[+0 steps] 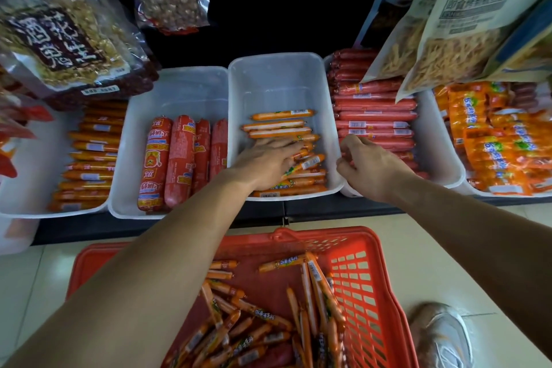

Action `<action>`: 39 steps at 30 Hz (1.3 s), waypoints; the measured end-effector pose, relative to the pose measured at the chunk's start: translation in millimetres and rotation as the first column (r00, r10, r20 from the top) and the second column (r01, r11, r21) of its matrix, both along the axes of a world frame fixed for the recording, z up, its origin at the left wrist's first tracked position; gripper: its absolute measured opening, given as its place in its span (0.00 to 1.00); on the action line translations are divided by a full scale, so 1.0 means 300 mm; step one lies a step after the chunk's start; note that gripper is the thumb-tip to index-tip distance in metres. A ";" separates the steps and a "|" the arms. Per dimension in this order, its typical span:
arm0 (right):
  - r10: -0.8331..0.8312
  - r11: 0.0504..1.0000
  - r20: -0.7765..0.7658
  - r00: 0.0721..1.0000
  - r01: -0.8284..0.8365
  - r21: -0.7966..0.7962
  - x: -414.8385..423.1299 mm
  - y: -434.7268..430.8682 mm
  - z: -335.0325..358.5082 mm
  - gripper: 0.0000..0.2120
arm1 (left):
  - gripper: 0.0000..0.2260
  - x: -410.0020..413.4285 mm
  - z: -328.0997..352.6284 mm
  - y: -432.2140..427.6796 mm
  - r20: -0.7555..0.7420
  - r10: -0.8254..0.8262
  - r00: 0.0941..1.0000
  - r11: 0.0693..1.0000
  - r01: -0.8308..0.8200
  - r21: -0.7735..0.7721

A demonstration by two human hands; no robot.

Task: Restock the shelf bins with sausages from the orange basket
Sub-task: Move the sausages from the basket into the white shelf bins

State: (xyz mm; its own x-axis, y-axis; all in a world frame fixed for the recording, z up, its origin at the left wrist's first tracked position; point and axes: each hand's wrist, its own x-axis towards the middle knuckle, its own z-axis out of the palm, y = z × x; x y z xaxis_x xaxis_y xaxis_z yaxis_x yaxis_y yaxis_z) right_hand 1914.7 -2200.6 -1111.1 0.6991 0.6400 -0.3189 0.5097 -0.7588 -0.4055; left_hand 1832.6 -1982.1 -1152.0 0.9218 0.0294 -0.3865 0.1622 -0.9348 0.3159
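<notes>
Left hand (268, 161) lies flat, fingers straight, pressing the thin sausages (282, 114) level in the middle bin (280, 84) — likely packing the row tight. Right hand (370, 164) curls its fingers over that bin's right rim (steadying it, I'd guess). More loose ones wait in the orange basket (358, 278) — restock unfinished.

Shop, snack aisle: white bins (179, 81) of barcoded sausages (373, 116) lining the shelf (328, 210) at 12 o'clock; bagged snacks (466, 24) hanging above; orange basket (358, 278) sitting at 6 o'clock.
</notes>
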 end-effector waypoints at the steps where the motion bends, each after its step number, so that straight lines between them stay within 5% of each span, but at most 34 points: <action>1: 0.026 1.000 0.011 1.000 -0.026 -0.014 0.003 0.006 0.002 0.11 | 0.22 -0.002 0.000 0.004 0.027 0.027 0.999 0.997 -0.025 -0.075; 4: 0.062 0.998 0.022 0.998 -0.061 -0.032 0.006 0.020 0.007 0.07 | 0.24 0.009 0.015 0.003 0.067 0.231 0.971 0.951 -0.210 -0.225; 6: 0.069 0.997 0.023 0.997 -0.068 -0.033 0.002 0.020 0.003 0.06 | 0.33 0.016 0.014 0.001 -0.038 0.215 0.976 0.971 -0.217 -0.096; 9: 0.056 0.998 0.008 0.998 -0.056 0.008 -0.015 0.005 -0.013 0.04 | 0.34 0.006 -0.010 -0.018 -0.212 0.127 0.969 0.992 -0.130 0.002; 15: 0.044 0.996 -0.019 0.999 -0.043 0.074 -0.037 -0.023 -0.044 0.09 | 0.32 -0.019 -0.022 -0.035 -0.104 -0.021 0.994 0.999 0.016 -0.045; 20: 0.034 0.997 -0.012 0.999 -0.034 0.071 -0.039 -0.023 -0.050 0.11 | 0.25 -0.025 0.009 0.004 0.090 0.102 0.991 0.990 -0.092 -0.107; 24: 0.059 0.996 -0.005 0.998 -0.058 0.062 -0.030 -0.018 -0.042 0.10 | 0.24 -0.024 0.016 -0.012 0.087 0.122 0.989 0.988 -0.112 -0.110; 29: 0.122 0.983 0.073 0.990 -0.110 -0.145 -0.025 -0.004 0.025 0.12 | 0.30 -0.076 0.100 -0.040 0.097 0.185 0.978 0.972 -0.167 -0.167; 33: 0.294 0.883 0.185 0.938 -0.191 -0.429 -0.062 0.050 0.193 0.22 | 0.23 -0.202 0.269 -0.030 0.110 0.289 0.951 0.934 -0.255 -0.251; 39: 0.335 0.910 0.144 0.931 -0.279 -0.307 -0.313 0.121 0.390 0.20 | 0.09 -0.538 0.440 -0.048 0.174 0.430 0.886 0.886 -0.378 -0.267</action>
